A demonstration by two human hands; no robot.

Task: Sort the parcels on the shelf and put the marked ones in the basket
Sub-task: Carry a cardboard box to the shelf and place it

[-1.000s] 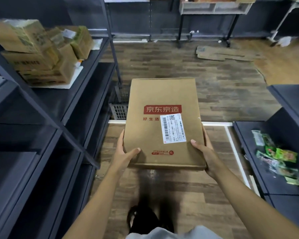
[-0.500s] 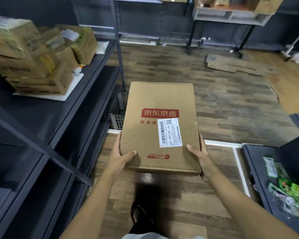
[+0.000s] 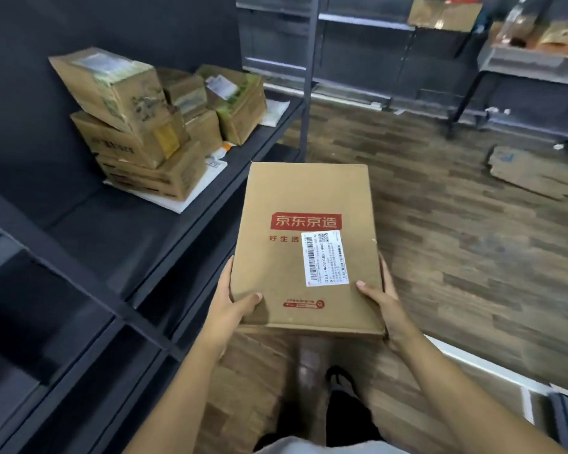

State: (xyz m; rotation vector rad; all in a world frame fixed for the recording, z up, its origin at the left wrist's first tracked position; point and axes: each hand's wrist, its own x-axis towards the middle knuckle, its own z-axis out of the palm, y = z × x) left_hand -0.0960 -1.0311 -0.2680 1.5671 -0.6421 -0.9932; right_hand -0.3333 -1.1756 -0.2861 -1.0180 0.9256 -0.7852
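Wood-plank floor (image 3: 456,240) lies below and beyond the grip, with a dark shelf (image 3: 118,231) to its left. The left hand (image 3: 230,309) and right hand (image 3: 384,309) clasp the near corners of a flat box (image 3: 309,198), thumbs on top and fingers hidden underneath. Stacked parcels (image 3: 138,132) sit left of and beyond the grip, their print blurred. To the right of the grip the floor is open.

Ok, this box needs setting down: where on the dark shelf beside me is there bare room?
The dark shelf board is bare on your side of the stacked brown cardboard parcels, up to its front edge. The far end, around that stack, is crowded.
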